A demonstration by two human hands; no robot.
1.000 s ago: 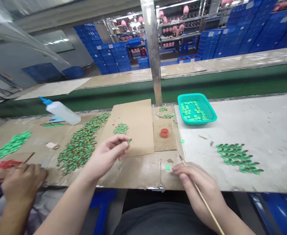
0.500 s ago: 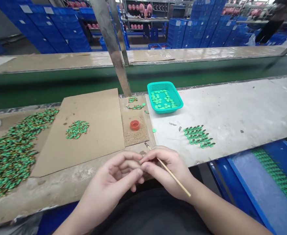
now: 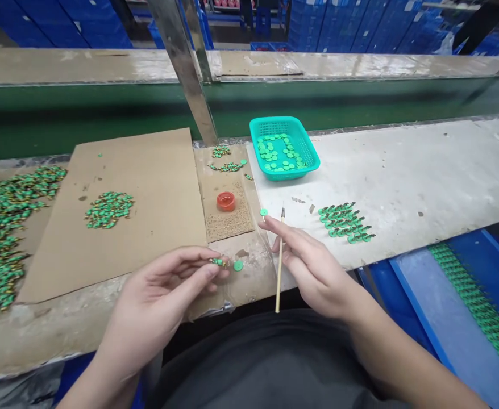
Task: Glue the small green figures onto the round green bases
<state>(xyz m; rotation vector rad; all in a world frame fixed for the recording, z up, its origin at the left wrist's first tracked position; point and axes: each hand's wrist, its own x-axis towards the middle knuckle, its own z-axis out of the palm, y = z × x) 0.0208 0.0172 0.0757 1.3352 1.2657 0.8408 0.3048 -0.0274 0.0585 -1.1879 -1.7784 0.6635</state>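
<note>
Between the thumb and fingertips of my left hand (image 3: pixel 173 289) is a small green-and-gold figurine piece (image 3: pixel 219 262). A flat green disc (image 3: pixel 238 265) lies just right of those fingertips on the worktop. My right hand (image 3: pixel 311 258) holds a thin paintbrush (image 3: pixel 279 267), its dark tip pointing away from me. The right fingertips are at the near edge of another green disc (image 3: pixel 263 212); I cannot tell whether they touch it. Ahead, a small red cup (image 3: pixel 226 201) stands on a speckled cardboard piece (image 3: pixel 231 225).
Left, a cardboard sheet (image 3: pixel 159 187) bears a small pile of green pieces (image 3: pixel 109 209), beside a larger heap (image 3: pixel 2 244). A turquoise basket (image 3: pixel 315 162) holds green discs. Rows of disc-mounted pieces (image 3: pixel 345 222) stand right. A blue crate (image 3: pixel 407 278) with more sits below the edge.
My hands have parted: the left moved left with the piece now visible, the right moved up and right towards the disc. The brush swung more upright. The view tilted down.
</note>
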